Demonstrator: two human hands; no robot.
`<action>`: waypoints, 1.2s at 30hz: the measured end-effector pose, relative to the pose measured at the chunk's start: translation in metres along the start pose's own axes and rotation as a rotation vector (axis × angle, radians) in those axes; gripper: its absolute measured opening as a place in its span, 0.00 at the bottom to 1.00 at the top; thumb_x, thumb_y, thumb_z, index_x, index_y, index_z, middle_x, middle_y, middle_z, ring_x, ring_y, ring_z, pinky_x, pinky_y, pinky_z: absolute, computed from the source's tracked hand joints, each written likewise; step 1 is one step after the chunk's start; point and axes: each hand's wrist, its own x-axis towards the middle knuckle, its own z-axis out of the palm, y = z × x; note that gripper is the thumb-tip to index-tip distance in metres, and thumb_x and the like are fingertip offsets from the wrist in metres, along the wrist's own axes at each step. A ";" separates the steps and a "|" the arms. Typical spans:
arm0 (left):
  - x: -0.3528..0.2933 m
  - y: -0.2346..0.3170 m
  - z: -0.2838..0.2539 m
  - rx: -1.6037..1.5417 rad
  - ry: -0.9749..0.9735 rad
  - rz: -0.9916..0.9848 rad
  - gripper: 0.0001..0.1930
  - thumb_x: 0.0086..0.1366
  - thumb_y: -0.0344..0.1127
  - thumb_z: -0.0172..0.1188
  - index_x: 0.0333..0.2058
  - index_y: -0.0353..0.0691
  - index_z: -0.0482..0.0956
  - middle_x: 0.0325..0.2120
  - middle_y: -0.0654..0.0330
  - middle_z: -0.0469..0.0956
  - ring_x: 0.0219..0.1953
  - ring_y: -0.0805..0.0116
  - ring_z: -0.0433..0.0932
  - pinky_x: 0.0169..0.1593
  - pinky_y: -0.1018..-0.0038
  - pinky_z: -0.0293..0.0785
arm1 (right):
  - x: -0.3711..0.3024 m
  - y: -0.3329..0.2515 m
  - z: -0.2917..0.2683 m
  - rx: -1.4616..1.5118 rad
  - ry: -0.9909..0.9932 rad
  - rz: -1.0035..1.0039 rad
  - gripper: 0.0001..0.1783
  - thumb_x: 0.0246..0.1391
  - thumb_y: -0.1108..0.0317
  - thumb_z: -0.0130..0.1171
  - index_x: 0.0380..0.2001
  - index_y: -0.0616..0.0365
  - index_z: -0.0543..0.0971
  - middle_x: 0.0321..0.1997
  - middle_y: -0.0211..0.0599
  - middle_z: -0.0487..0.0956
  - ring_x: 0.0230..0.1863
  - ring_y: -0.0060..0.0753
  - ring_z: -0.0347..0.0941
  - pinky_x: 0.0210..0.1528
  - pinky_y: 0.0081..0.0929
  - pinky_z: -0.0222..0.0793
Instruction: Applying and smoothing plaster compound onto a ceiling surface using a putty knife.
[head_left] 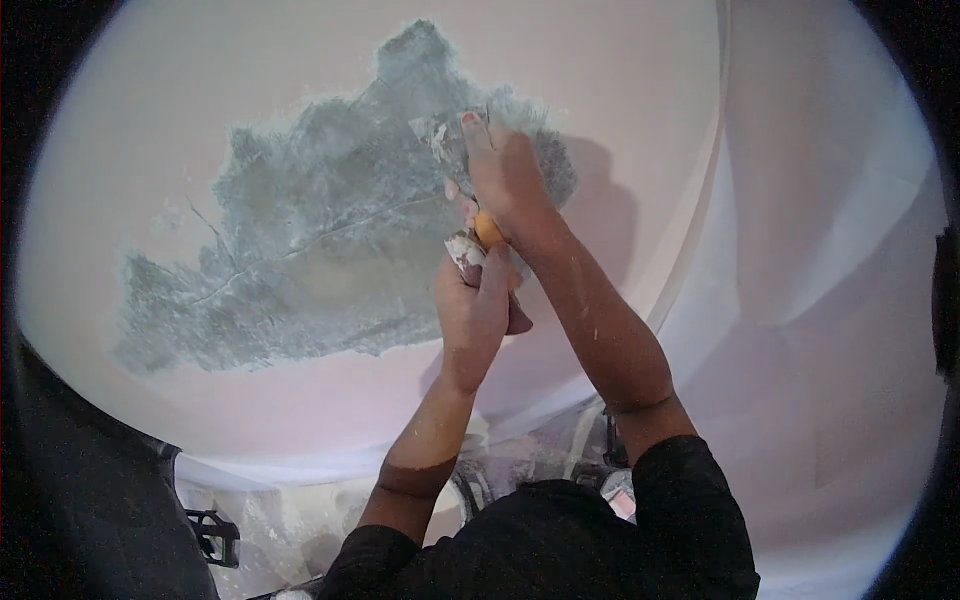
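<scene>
- Two bare hands in view, one person. The right hand is wrapped around a putty knife, one finger stretched along the blade. The left hand is gripping a second scraper. The hands are close together, left one lower; can't tell if they actually touch.
- So two tools. The putty knife is up at the right part of the grey patch, blade pointing up and left, smeared with pale filler. A rounded orange handle pokes out below the right hand.
- Second scraper sits just below that, its upper end caked in white stuff, with a dark reddish-brown handle sticking out under the fist.
- Any lettering on the tools is too small or covered to make out.
- One grey patch, ragged-edged and streaky, with a thin pale line running across it, on a pinkish-white wall.
- One big stretch of pale sheeting hangs on the right.
- One black T-shirt, two short sleeves, at the bottom.
</scene>
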 end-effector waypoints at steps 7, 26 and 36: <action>0.003 -0.013 -0.008 0.000 0.006 0.017 0.07 0.66 0.34 0.54 0.32 0.36 0.70 0.20 0.65 0.72 0.15 0.79 0.68 0.17 0.80 0.65 | 0.001 0.001 0.005 0.002 0.021 -0.034 0.28 0.63 0.55 0.44 0.22 0.72 0.76 0.19 0.62 0.72 0.25 0.64 0.72 0.30 0.47 0.66; 0.002 0.001 0.002 -0.057 0.017 -0.081 0.09 0.66 0.36 0.54 0.34 0.37 0.69 0.19 0.65 0.70 0.11 0.78 0.69 0.12 0.80 0.65 | -0.002 -0.003 -0.001 -0.003 0.079 -0.003 0.29 0.63 0.55 0.46 0.20 0.73 0.75 0.17 0.63 0.71 0.23 0.60 0.73 0.28 0.45 0.66; 0.008 -0.012 -0.008 0.029 -0.027 0.155 0.11 0.66 0.38 0.54 0.37 0.34 0.70 0.19 0.63 0.70 0.10 0.77 0.69 0.11 0.78 0.68 | 0.001 0.002 0.007 0.024 0.016 0.065 0.29 0.62 0.52 0.47 0.23 0.71 0.76 0.18 0.57 0.72 0.20 0.46 0.68 0.30 0.42 0.65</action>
